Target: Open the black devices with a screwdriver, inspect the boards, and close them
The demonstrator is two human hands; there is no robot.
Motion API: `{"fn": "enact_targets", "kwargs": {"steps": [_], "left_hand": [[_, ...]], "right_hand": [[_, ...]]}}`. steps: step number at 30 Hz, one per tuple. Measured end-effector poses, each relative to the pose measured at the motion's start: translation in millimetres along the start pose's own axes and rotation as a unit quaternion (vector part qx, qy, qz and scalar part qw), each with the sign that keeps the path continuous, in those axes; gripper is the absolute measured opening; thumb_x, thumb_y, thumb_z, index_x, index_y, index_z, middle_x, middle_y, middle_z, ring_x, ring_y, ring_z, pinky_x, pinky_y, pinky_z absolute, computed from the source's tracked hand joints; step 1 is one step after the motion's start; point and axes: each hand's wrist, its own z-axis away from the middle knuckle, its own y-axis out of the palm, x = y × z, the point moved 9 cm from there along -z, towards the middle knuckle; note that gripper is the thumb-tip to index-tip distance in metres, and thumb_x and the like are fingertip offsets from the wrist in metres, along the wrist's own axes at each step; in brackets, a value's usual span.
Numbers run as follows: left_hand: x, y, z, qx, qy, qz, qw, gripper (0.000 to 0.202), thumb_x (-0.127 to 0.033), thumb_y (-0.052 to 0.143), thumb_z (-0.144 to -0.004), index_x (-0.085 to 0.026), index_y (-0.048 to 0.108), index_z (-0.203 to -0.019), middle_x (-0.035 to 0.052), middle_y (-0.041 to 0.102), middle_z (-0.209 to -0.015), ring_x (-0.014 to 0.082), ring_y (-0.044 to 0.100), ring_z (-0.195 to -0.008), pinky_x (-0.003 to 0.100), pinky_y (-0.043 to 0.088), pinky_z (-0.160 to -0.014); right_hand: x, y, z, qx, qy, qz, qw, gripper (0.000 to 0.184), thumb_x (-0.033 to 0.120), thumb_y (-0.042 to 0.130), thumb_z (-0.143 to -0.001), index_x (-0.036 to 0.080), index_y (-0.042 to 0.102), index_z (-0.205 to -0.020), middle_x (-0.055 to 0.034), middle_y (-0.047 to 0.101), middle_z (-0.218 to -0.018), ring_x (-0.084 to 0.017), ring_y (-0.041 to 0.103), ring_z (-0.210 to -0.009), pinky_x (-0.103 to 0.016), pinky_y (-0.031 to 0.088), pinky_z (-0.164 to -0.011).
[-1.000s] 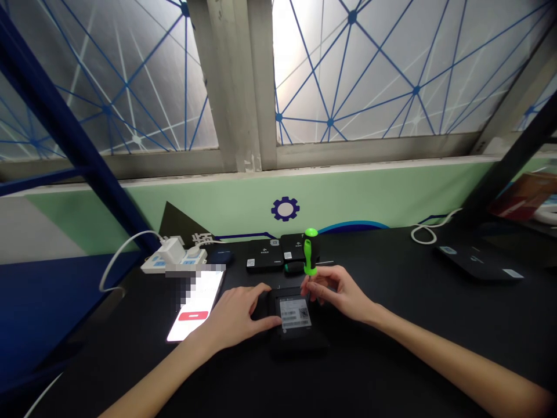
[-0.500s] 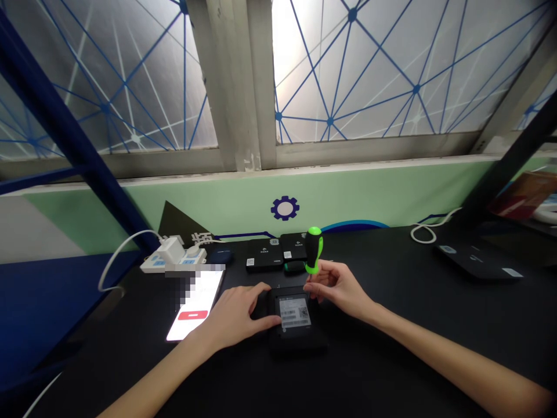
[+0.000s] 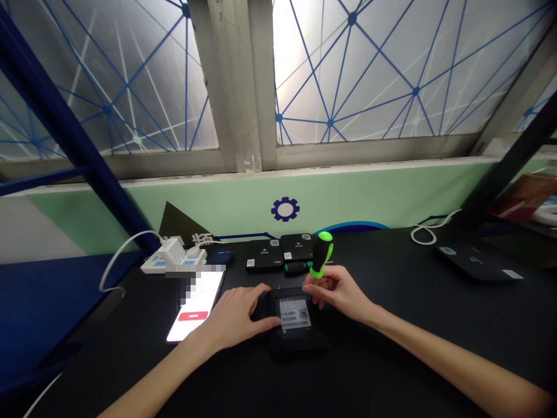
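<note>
Both hands are at work, apart from each other, on opposite sides of a black box (image 3: 300, 338) lying flat on the worktop (image 3: 243, 380), label (image 3: 295, 313) up, well in from the far edge. Left hand (image 3: 237, 316) lies along its left side, thumb and index finger spread: the thumb tip touches beside the label, the index fingertip reaches the far-left corner. Right hand (image 3: 333, 289) is pinched around the lower end of a green-and-black screwdriver (image 3: 321, 255), just below the handle, at the box's far-right corner.

What matters most is the angle there: the screwdriver's long axis stands steep but not plumb, its handle leaning right, away from the box, its lower end pointing down and left toward that corner. Right hand is plainly nearer to it. Fingers cover the tip, so I cannot tell whether it touches the box. Nor can I tell which side of the box is longer.

Beyond, nearer the worktop's far edge, lies a second screwdriver (image 3: 298, 267).
</note>
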Motion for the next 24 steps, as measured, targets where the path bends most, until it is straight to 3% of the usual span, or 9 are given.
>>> {"fn": "enact_targets", "kwargs": {"steps": [5, 13, 18, 24], "left_hand": [[0.5, 1.3, -0.2, 0.004, 0.000, 0.001, 1.000, 0.066, -0.078, 0.056, -0.084, -0.029, 0.060, -0.127, -0.0018, 0.061, -0.075, 0.0232, 0.059, -0.072, 0.029, 0.031, -0.061], [0.6, 0.2, -0.1, -0.003, 0.003, -0.004, 1.000, 0.063, -0.076, 0.057, -0.085, -0.028, 0.060, -0.126, -0.0014, 0.061, -0.074, 0.0230, 0.059, -0.071, 0.028, 0.031, -0.060], [1.2, 0.5, -0.3, -0.007, 0.004, -0.006, 1.000, 0.061, -0.076, 0.058, -0.085, -0.029, 0.061, -0.125, -0.0017, 0.060, -0.074, 0.0228, 0.058, -0.071, 0.028, 0.031, -0.061], [1.3, 1.2, -0.7, -0.008, 0.009, -0.002, 1.000, 0.063, -0.076, 0.057, -0.085, -0.029, 0.060, -0.127, -0.0023, 0.059, -0.074, 0.0216, 0.058, -0.070, 0.028, 0.031, -0.060]], "right_hand": [[0.4, -3.9, 0.0, -0.030, 0.003, -0.037, 0.999, 0.036, 0.039, 0.090, -0.070, 0.017, 0.063, -0.076, -0.0009, 0.071, -0.069, -0.015, 0.067, -0.057, -0.024, 0.055, -0.052], [9.5, 5.3, 4.0, 0.026, -0.037, -0.010, 0.999, 0.023, 0.040, 0.070, -0.092, 0.016, 0.071, -0.092, -0.0067, 0.073, -0.086, -0.013, 0.062, -0.065, -0.022, 0.050, -0.052], [13.9, 6.3, 3.5, 0.032, -0.055, -0.021, 0.998, 0.021, 0.037, 0.067, -0.095, 0.017, 0.073, -0.095, -0.0043, 0.068, -0.082, -0.013, 0.058, -0.064, -0.024, 0.051, -0.057], [17.2, -2.8, 5.7, -0.004, -0.082, -0.045, 0.996, 0.016, 0.033, 0.065, -0.097, 0.019, 0.071, -0.097, -0.0041, 0.067, -0.085, -0.013, 0.060, -0.065, -0.026, 0.052, -0.060]]}}
